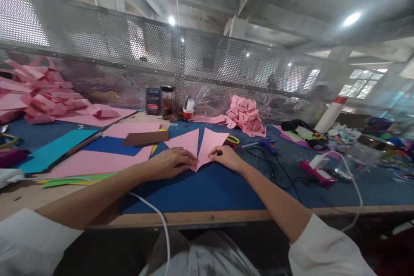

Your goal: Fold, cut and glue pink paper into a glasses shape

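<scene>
A pink paper sheet (207, 144), folded into two pointed flaps, lies on the blue mat (207, 189) in front of me. My left hand (170, 161) rests flat on its left flap, fingers stretched along the fold. My right hand (224, 156) pinches the right flap near the lower tip, fingers curled on the paper. Both forearms reach in from the table's near edge.
Pink, blue, teal and brown sheets (106, 146) lie to the left, with a heap of pink folded pieces (39, 95) behind. More pink pieces (246, 114), scissors (233, 139), a glue gun (315, 170) with cords and a white tube (330, 114) stand right. A perforated metal screen (207, 64) backs the table.
</scene>
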Available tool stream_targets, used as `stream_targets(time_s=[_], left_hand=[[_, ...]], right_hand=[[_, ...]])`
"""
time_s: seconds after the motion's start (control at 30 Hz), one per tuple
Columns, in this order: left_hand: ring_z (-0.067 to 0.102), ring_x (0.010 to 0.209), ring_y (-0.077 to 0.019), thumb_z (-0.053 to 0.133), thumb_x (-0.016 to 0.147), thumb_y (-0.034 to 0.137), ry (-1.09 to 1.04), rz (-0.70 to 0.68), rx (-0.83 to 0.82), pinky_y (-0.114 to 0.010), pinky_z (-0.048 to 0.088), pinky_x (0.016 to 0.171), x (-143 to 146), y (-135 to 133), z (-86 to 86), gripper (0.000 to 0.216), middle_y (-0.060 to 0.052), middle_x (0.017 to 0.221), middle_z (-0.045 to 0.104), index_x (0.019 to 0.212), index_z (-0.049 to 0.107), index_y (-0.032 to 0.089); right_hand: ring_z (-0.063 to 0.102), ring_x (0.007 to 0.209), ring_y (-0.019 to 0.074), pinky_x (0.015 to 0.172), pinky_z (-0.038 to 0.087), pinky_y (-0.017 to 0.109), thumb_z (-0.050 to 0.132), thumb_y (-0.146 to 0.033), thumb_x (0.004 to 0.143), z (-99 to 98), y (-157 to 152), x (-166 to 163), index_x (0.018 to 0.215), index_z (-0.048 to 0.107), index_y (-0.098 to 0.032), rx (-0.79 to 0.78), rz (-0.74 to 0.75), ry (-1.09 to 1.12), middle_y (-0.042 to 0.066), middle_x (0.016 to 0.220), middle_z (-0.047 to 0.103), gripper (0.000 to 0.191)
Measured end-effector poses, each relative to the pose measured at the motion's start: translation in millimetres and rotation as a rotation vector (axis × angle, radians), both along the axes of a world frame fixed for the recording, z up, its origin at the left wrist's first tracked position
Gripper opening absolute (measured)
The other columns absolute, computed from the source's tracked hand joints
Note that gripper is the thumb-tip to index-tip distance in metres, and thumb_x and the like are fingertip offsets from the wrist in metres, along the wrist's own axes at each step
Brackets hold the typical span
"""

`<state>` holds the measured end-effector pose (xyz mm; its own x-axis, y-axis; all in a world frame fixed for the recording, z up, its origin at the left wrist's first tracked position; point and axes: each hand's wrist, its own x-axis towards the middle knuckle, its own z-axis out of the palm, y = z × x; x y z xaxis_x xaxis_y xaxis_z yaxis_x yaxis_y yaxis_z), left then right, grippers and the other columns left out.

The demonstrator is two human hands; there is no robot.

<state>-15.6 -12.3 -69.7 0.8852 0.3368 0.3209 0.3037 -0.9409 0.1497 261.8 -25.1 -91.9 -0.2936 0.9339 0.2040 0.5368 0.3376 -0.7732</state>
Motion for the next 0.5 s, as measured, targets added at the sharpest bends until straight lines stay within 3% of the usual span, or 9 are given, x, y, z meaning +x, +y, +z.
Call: stream_targets(time_s=[0.5], left_hand=[[0.058,0.125,-0.0179,0.049,0.097,0.022,0.12,0.02,-0.057,-0.041,0.03,0.119,-2.5,-5.6,9.1,0.036,0.004,0.135,0.063,0.127,0.063,0.036]], right_hand=[[0.067,0.073,0.0167,0.071,0.047,0.026,0.066,-0.03,0.082,1.4,-2.0,0.1,0.091,0.074,-0.015,0.009,0.005,0.018,0.004,0.078,0.074,0.019]])
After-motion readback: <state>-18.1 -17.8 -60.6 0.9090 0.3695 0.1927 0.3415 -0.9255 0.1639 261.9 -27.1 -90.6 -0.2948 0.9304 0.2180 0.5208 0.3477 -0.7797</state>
